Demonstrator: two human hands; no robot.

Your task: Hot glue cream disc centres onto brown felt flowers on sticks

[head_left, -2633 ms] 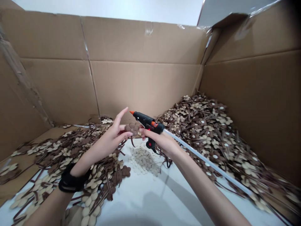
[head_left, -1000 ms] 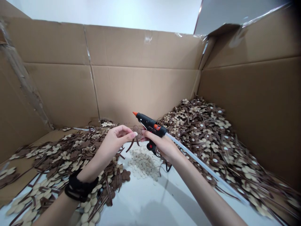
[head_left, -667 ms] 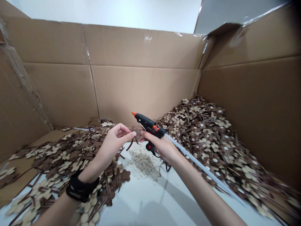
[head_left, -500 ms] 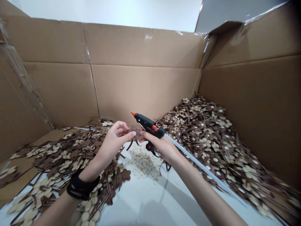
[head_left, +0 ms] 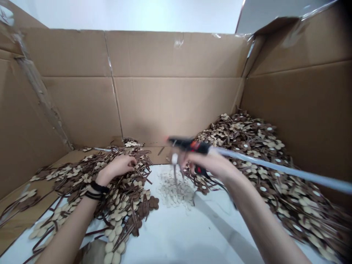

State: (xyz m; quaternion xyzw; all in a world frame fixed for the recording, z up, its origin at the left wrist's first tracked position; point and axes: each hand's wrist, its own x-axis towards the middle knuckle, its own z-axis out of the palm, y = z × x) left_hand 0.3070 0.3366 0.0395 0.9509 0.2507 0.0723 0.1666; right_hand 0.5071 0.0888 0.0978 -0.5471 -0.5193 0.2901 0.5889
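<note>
"What's the biggest thing around you?"

"A cardboard wall (head_left: pixel 178 106) across the far side, with more cardboard to my left and right. Inside it, nearest me, is a white work surface (head_left: pixel 162 238)."

"And on that?"

"A tall pile of brown and cream flowers (head_left: pixel 264 157) slopes up on the right, toward the far corner, many with white dots. A lower, flatter pile of flowers and strips (head_left: pixel 118 200) spreads along the left."

"Anything between them?"

"My black glue gun (head_left: pixel 189 145), held above the surface, its orange tip toward the left; a long, pale glue stick (head_left: pixel 283 169) runs out of its back to the right. Below the gun lies a loose heap of small pale discs (head_left: pixel 176 192)."

"Your hands?"

"My right hand (head_left: pixel 213 165) is clamped on the glue gun. My left hand (head_left: pixel 121 165) is at the far part of the left pile, fingers curled in at the strips; I can't tell whether they've gripped one."

"Smallest bits?"

"A blurred piece with a white patch (head_left: pixel 175 159) just under the gun's front, by my right fingertips, dark strips hanging from it. And black bands (head_left: pixel 96 191) on my left wrist."
</note>
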